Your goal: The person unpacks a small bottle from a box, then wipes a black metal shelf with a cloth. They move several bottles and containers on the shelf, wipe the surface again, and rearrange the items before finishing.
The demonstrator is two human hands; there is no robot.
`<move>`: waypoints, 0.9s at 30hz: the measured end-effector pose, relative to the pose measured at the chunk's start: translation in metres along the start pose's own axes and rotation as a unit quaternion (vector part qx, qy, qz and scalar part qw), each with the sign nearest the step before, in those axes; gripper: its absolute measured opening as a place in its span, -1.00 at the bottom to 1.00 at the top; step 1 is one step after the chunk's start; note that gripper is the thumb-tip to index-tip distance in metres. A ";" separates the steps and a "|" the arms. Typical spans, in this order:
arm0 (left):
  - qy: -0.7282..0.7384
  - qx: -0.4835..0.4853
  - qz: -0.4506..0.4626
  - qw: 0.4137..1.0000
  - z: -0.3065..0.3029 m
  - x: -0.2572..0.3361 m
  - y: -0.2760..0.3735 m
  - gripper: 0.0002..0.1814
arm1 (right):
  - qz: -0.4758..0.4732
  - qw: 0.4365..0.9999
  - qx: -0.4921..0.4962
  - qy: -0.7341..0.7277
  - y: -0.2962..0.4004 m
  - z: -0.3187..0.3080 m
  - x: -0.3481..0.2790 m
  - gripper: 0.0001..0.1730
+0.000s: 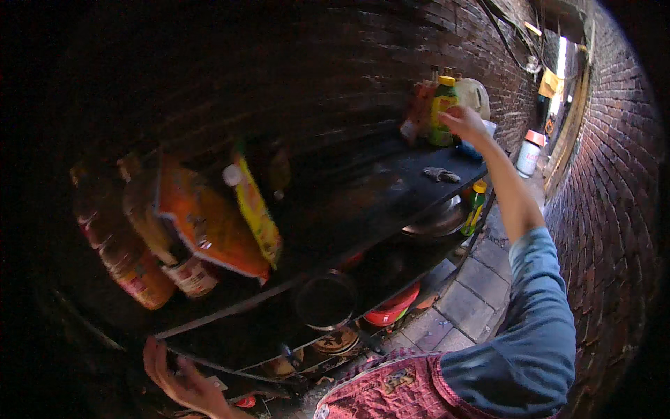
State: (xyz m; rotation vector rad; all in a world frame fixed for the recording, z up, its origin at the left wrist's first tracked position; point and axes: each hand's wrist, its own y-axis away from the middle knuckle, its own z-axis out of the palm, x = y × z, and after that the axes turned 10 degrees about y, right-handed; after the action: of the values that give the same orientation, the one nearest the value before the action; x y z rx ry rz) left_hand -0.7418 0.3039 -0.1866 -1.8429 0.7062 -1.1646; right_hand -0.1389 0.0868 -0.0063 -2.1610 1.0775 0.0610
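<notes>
My right hand [465, 121] reaches out over the far end of a dark shelf top [361, 194]. Its curled fingers overlap a green bottle with a yellow cap [443, 135]; whether they grip it I cannot tell. Behind that hand stands a pale translucent jug [477, 93], and a bluish container [471, 151] sits under the wrist. A crumpled grey cloth [441, 174] lies closer on the shelf top. My left hand [180, 379] is low at the near left, fingers apart and holding nothing, beside the shelf's front edge.
Oil bottles [141, 277], an orange packet [209, 220] and a yellow packet [259, 214] stand at the left. Below are a round pan [325, 302], a metal bowl [434, 219], another green bottle [474, 208] and a red basin [393, 308]. Brick walls [602, 230] flank the paved floor [466, 306].
</notes>
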 end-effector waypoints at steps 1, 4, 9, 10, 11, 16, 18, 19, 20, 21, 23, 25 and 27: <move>0.006 0.005 -0.024 1.000 -0.001 0.000 0.006 -0.67 | 0.016 1.000 0.014 0.013 -0.026 -0.002 0.041 -0.45; -0.009 0.093 0.076 0.993 0.012 0.054 -0.005 -0.73 | 0.038 0.988 0.048 0.144 -0.083 0.008 0.106 -0.29; -0.113 0.103 0.027 0.988 0.008 0.095 0.014 -0.76 | 0.023 0.998 -0.024 0.051 -0.153 0.011 0.119 -0.12; -0.116 0.112 0.010 0.987 0.011 0.105 0.017 -0.76 | -0.001 0.997 -0.077 0.005 -0.167 0.014 0.127 -0.16; -0.099 0.113 0.021 0.988 0.017 0.119 0.017 -0.76 | -0.024 0.990 -0.130 -0.042 -0.186 0.018 0.139 -0.20; -0.069 0.113 0.037 0.991 0.045 0.173 0.019 -0.71 | -0.030 0.947 -0.270 -0.174 -0.216 0.034 0.160 -0.45; -0.072 0.117 0.037 0.990 0.056 0.187 0.017 -0.70 | -0.063 0.945 -0.290 -0.138 -0.214 0.027 0.152 -0.36; -0.078 0.118 0.031 0.990 0.060 0.192 0.017 -0.69 | -0.082 0.943 -0.299 -0.119 -0.214 0.027 0.146 -0.32; -0.083 0.118 0.026 0.989 0.063 0.197 0.017 -0.69 | -0.099 0.943 -0.295 -0.116 -0.214 0.031 0.142 -0.31; -0.091 0.101 0.055 0.989 0.064 0.199 0.016 -0.69 | -0.115 0.944 -0.287 -0.110 -0.214 0.031 0.140 -0.30; -0.108 0.067 0.114 0.985 0.064 0.204 0.014 -0.68 | -0.119 0.957 -0.232 -0.127 -0.212 0.033 0.141 -0.32; -0.098 0.063 0.123 0.986 0.067 0.209 0.013 -0.68 | -0.096 0.972 -0.134 -0.169 -0.212 0.035 0.142 -0.37; -0.099 0.062 0.126 0.985 0.072 0.216 0.012 -0.69 | -0.119 0.979 -0.069 -0.153 -0.224 0.016 0.145 -0.37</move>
State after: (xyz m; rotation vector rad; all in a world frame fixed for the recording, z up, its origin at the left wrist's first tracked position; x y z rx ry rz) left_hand -0.5872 0.1511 -0.1169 -1.6823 0.7125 -0.8311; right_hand 0.1197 0.0877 0.0615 -2.2959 0.6512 0.3552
